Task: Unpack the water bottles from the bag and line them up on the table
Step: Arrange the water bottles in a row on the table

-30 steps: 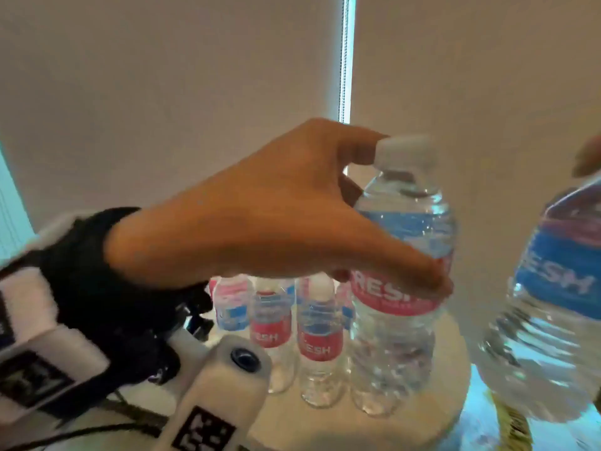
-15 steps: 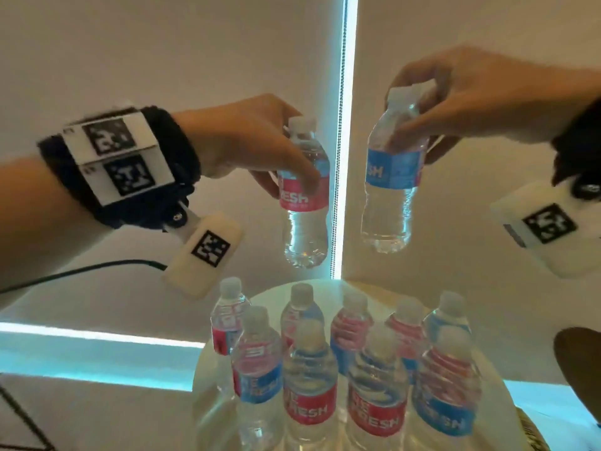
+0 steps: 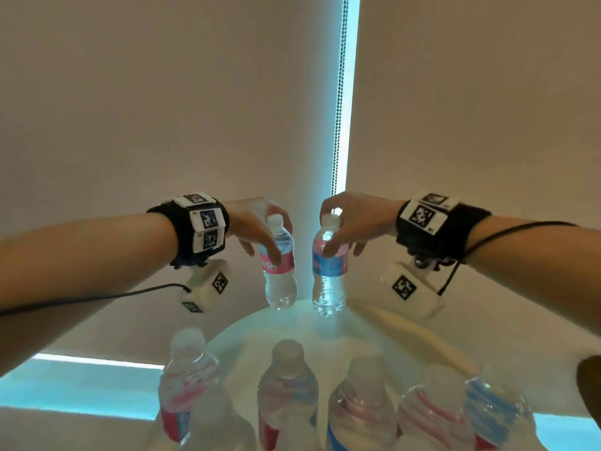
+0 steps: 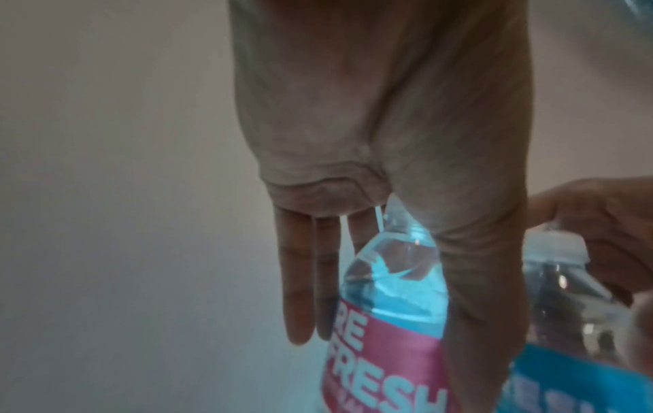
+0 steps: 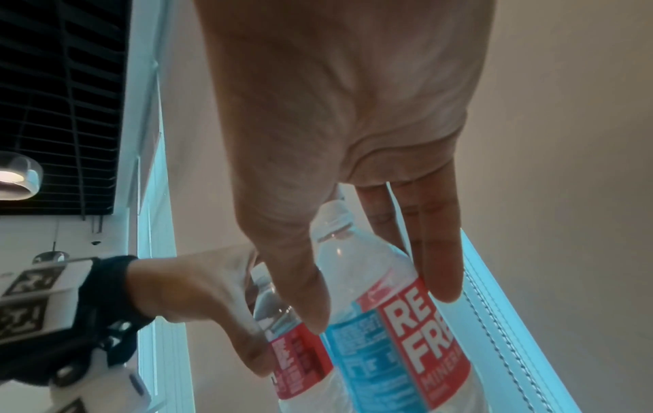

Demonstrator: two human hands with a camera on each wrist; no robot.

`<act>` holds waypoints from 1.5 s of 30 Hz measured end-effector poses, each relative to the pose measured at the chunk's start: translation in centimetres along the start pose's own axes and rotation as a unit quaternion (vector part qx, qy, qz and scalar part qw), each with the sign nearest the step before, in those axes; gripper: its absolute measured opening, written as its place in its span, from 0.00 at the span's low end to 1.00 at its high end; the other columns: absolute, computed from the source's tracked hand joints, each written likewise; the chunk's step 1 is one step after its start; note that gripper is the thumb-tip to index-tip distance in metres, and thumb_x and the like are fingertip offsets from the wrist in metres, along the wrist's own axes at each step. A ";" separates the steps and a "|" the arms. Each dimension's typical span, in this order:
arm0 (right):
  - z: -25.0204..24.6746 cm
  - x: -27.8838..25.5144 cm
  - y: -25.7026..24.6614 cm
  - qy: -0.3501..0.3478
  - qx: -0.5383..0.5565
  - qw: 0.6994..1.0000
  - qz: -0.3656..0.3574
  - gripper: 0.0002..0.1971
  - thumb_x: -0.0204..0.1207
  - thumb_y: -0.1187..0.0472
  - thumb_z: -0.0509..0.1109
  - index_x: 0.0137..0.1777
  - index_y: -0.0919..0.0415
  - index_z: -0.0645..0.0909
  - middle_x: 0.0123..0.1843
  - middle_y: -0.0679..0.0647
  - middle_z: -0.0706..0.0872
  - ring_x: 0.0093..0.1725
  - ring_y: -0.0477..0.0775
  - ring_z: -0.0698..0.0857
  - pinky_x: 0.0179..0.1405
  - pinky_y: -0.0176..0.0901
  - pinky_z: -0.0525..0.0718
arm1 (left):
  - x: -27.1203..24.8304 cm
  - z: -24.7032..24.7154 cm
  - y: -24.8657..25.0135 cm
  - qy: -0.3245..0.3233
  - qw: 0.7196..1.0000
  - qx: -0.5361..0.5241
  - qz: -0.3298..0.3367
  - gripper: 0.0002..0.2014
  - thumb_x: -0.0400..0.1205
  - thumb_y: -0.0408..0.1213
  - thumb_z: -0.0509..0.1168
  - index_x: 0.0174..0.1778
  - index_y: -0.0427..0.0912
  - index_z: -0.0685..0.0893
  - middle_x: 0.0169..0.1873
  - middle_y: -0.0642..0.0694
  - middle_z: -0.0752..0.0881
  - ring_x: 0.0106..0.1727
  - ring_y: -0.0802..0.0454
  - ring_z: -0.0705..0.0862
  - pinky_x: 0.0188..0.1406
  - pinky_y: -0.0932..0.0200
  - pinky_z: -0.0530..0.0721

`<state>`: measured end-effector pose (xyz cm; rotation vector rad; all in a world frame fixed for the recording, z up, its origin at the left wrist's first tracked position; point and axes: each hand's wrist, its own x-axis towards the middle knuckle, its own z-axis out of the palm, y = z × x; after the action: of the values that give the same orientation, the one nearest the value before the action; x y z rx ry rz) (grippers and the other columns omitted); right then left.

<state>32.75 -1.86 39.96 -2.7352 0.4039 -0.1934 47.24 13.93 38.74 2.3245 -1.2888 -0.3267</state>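
Observation:
My left hand [image 3: 260,232] grips a clear water bottle with a pink label [image 3: 279,265] by its shoulder, just above the far edge of the round white table [image 3: 374,333]. My right hand [image 3: 344,226] holds a second bottle with a blue and pink label [image 3: 328,268] the same way, right beside the first. In the left wrist view thumb and fingers [image 4: 300,279] wrap the pink-label bottle [image 4: 385,321]. The right wrist view has the blue-label bottle [image 5: 385,321] between thumb and fingers [image 5: 438,251]. The bag is out of view.
Several more bottles [image 3: 286,395] stand upright in a row across the near part of the table. Beige roller blinds [image 3: 162,109] with a bead chain [image 3: 340,92] hang behind the table. A dark rounded object [image 3: 590,372] sits at the right edge.
Both hands have moved forward and down with their bottles, from well above the table to just over its far edge. The two bottles have come closer together.

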 end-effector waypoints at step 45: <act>1.2 0.9 5.7 0.059 -0.060 0.996 -0.010 0.34 0.69 0.46 0.83 0.73 0.54 0.77 0.70 0.55 0.85 0.56 0.51 0.82 0.56 0.44 0.79 | 3.0 -0.7 -0.6 0.023 0.999 0.032 0.011 0.33 0.72 0.46 0.82 0.72 0.51 0.80 0.66 0.45 0.85 0.56 0.50 0.87 0.48 0.58 0.87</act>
<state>32.39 -6.85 36.78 -2.8550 0.4345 -0.3478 49.57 11.89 39.12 2.3540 -1.3200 -0.2282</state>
